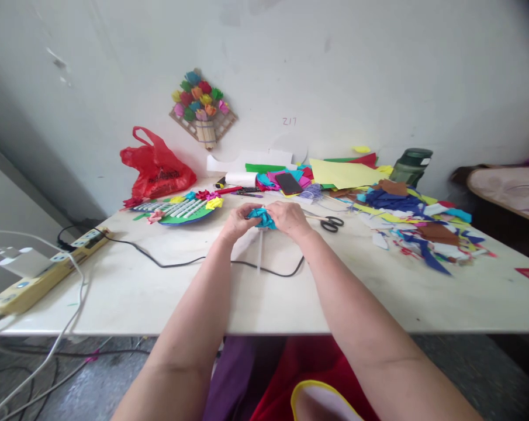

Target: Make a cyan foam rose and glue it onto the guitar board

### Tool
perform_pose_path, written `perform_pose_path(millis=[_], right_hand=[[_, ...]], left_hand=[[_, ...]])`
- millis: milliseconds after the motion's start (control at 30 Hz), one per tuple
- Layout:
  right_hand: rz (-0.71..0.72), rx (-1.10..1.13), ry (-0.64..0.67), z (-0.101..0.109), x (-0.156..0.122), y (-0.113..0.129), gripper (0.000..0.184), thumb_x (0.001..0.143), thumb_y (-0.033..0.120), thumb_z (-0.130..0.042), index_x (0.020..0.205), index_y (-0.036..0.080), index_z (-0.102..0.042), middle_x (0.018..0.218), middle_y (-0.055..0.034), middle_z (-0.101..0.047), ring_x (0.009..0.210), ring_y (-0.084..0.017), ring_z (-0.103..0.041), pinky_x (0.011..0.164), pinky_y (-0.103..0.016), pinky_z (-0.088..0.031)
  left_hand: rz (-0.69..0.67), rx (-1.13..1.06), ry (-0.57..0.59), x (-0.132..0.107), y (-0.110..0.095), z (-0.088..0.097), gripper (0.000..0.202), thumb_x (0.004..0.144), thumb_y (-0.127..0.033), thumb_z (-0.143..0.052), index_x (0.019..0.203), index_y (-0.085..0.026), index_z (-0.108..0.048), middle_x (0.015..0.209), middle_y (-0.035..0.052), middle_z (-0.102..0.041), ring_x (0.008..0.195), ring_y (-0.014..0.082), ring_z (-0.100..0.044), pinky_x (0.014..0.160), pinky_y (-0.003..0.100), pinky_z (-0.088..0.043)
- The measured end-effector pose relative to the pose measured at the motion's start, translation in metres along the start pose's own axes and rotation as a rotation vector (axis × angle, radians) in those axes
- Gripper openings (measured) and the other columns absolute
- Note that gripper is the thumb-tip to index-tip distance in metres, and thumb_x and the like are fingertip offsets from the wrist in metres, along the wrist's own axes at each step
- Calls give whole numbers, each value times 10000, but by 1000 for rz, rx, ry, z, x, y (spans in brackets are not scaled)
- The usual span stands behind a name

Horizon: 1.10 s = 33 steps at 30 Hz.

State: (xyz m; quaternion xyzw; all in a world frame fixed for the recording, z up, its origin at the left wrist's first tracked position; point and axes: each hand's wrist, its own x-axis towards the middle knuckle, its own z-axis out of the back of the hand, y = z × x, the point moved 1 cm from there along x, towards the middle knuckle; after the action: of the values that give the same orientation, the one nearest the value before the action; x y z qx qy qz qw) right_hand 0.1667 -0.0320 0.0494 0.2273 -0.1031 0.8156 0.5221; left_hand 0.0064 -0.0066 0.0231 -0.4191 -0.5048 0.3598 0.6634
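Your left hand (235,222) and right hand (290,217) both pinch the blue paper flower (262,217); squeeze harder and it could tear or slide off its white stick (259,252).

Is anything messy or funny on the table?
Yes. Paper scraps litter the table on the right, and a black cable trails across it, close to the left hand and right hand pinching blue paper.
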Motion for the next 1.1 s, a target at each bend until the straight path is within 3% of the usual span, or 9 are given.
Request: perform_pose_path(millis=[400,767,1100], right_hand=[[11,-55,-8,1,-2,-3,361,904,327,-347,1060,284,-669,975,-49,-652,821,-182,-571,624,-273,-339],[6,-64,8,-2,-2,-5,368,899,364,-348,1160,334,-606,994,-34,-679,862,-197,-588,651,-277,-348],[50,-75,2,-4,-1,-8,327,883,310,-379,1037,314,-667,964,-19,-694,839,-191,-596,615,-276,-327]], left_hand=[[-70,116,-35,2,5,3,363,560,-147,-654,922,-145,-680,807,34,-680,713,154,-598,668,252,-484],[-13,37,-53,2,6,4,352,547,-144,-677,899,-145,-673,743,14,-673,646,134,-588,647,249,-478],[-2,69,-62,3,10,5,357,534,-140,-676,891,-145,-681,756,23,-682,673,150,-606,674,269,-494]])
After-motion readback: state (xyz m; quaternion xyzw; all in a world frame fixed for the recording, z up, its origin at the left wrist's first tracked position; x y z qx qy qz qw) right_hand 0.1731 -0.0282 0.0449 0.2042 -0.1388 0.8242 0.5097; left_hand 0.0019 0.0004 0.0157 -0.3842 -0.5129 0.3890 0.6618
